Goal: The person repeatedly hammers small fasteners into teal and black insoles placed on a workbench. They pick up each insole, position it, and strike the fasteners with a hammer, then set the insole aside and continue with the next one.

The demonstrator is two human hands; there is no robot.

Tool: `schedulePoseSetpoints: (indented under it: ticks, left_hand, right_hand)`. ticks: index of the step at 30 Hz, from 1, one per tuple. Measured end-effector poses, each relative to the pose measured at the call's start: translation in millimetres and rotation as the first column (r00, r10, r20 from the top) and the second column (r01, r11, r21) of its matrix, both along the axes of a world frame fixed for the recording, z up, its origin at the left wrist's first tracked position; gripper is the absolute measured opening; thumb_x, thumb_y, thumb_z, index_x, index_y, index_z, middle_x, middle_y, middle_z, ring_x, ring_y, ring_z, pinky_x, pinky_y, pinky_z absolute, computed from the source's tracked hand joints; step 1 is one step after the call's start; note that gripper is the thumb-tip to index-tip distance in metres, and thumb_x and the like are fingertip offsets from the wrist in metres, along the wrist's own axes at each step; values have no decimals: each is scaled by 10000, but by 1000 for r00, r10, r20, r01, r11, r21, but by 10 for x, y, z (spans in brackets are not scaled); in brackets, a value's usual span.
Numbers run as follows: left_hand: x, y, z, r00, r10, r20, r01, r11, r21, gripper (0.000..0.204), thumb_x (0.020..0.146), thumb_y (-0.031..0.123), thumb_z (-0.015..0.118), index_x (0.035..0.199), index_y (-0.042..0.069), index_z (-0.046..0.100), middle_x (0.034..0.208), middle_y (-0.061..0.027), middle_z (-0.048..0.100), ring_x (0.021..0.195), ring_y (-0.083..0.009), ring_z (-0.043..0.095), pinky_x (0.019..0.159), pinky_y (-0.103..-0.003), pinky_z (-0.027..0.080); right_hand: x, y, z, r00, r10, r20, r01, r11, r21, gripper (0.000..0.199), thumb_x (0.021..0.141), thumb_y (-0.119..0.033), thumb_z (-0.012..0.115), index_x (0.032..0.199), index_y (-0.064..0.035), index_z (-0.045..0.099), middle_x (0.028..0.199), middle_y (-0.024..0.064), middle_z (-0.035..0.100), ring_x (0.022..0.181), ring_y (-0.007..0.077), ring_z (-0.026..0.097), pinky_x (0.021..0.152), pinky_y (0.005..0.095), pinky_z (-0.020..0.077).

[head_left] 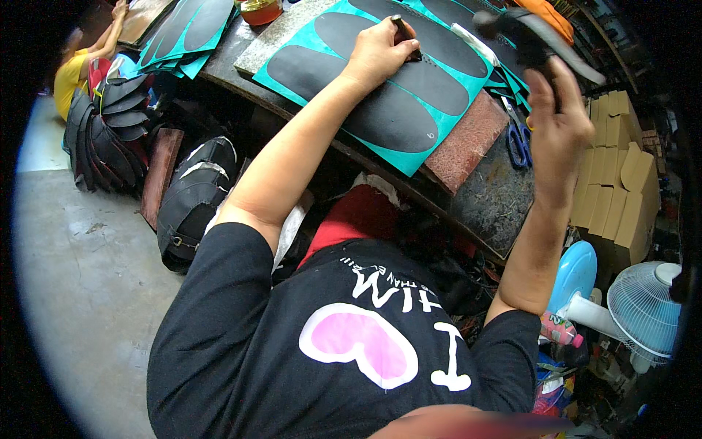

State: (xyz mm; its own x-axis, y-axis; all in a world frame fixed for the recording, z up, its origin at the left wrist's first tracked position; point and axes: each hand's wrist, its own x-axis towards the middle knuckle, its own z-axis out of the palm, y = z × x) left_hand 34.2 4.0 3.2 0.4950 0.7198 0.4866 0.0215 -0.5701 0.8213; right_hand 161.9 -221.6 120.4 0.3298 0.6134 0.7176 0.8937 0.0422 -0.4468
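The left hand (380, 50) lies on a teal sheet (439, 110) at the far side of the dark worktable (497, 197). The sheet carries 3 long black oval shapes (387, 102), like shoe soles, side by side, each with a thin teal border between them. The fingers of this hand are pressed together around a small dark tool (404, 31), and its tip touches the middle black shape.

The right hand (559, 121) is raised above the right part of the table. Its fingers are closed on a black insole piece (541, 36) with a lighter edge, which is blurred, so I cannot tell its exact form.

Under the teal sheet is a reddish-brown board (468, 143). Just right of it lie blue-handled scissors (518, 139). More teal sheets (186, 36) are stacked at the far left. A stack of tan cardboard pieces (618, 183) stands at the right, and a white fan (643, 307) is near right. At the far left another person in a yellow shirt (69, 77) sits beside a pile of black sole pieces (110, 124).
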Motion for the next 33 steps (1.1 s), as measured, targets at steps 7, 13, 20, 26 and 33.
schedulePoseSetpoints:
  ticks: [7,13,20,26,33]
  left_hand:
    - [57,-256,44,975,149,-163,-19,792,611,220,827,146,665,993,62,547,740,-165,656,716,-363,661,639,-428,532]
    - [25,-78,39,913,153,378,-33,951,-306,158,819,143,680,868,14,604,758,-120,683,701,-211,687,681,-342,547]
    - [-2,34,-62,987,160,34,-156,983,-100,174,773,158,704,859,19,645,784,-130,695,744,-259,691,719,-348,543]
    - [-3,-58,13,971,239,20,-239,969,62,160,780,130,683,878,22,617,783,-155,687,751,-314,688,705,-386,544]
    - [36,-245,79,934,259,-248,-77,821,566,210,833,151,671,988,61,561,812,-172,679,756,-353,672,692,-415,541]
  right_hand:
    - [-278,200,-133,976,-15,217,18,1000,-13,329,903,-297,668,1153,-85,633,901,206,679,785,360,676,675,372,538]
    - [22,22,-414,970,-240,48,243,922,-302,394,920,-426,598,1195,-144,620,926,169,692,871,374,666,704,426,522]
    - [-16,30,-242,985,-173,15,170,944,-283,389,918,-405,622,1189,-126,634,923,159,698,843,314,693,718,372,528]
    - [-187,53,153,989,105,-108,-95,991,95,358,903,-293,688,1172,-62,643,854,130,702,755,143,671,656,299,523]
    - [-171,378,-329,991,-106,-76,81,957,-279,319,920,-377,618,1091,-109,645,870,195,675,788,390,666,647,423,529]
